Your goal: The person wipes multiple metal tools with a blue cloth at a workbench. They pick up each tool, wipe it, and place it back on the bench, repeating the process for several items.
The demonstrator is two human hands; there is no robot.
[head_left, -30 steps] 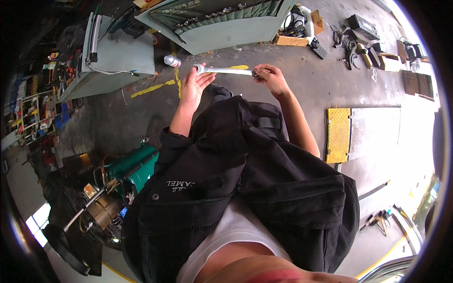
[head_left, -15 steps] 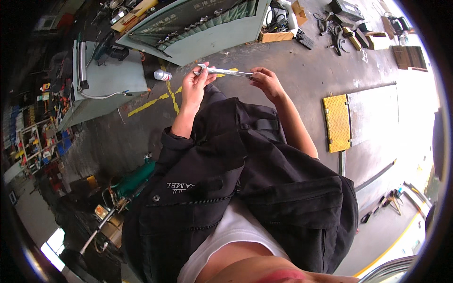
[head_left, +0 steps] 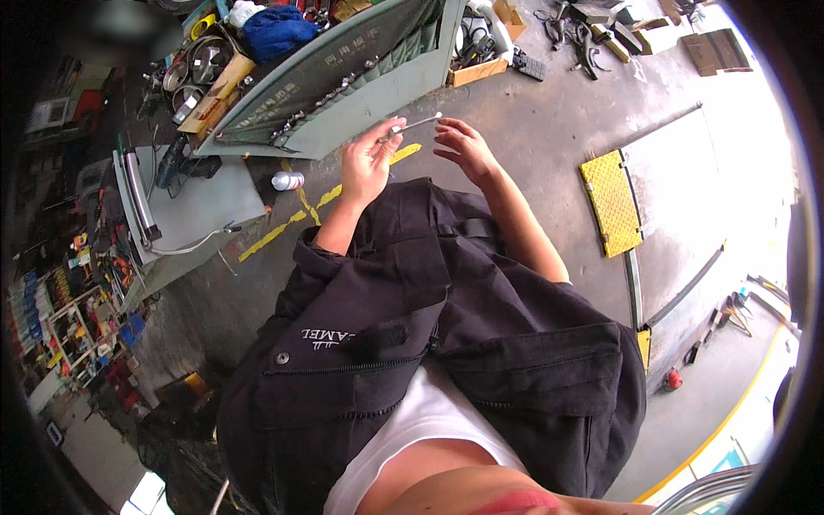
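My left hand (head_left: 366, 170) is closed around one end of a silver wrench (head_left: 418, 126), with its fingers and thumb pinching the jaw end. The shaft slants up and to the right, seen nearly edge-on. Close to the wrench's free end is my right hand (head_left: 472, 154), its fingers apart and holding nothing. Whether a fingertip grazes the wrench I cannot tell. Beyond my hands a grey-green metal panel (head_left: 378, 101) bears a dark green fabric pouch (head_left: 360, 75) with several wrenches slotted in a row.
A white bottle (head_left: 287, 180) lies on the dark floor (head_left: 532, 129) beside yellow tape lines (head_left: 330, 196). To the left is a grey cabinet (head_left: 206, 193) with a power drill on it. A yellow checkered plate (head_left: 611, 204) lies right. Clamps and metal parts (head_left: 588, 53) lie far right.
My right hand has let go of the wrench's far end and opened. The wrench has turned edge-on in my left hand. My view has shifted, bringing more of the workbench clutter in at upper left.
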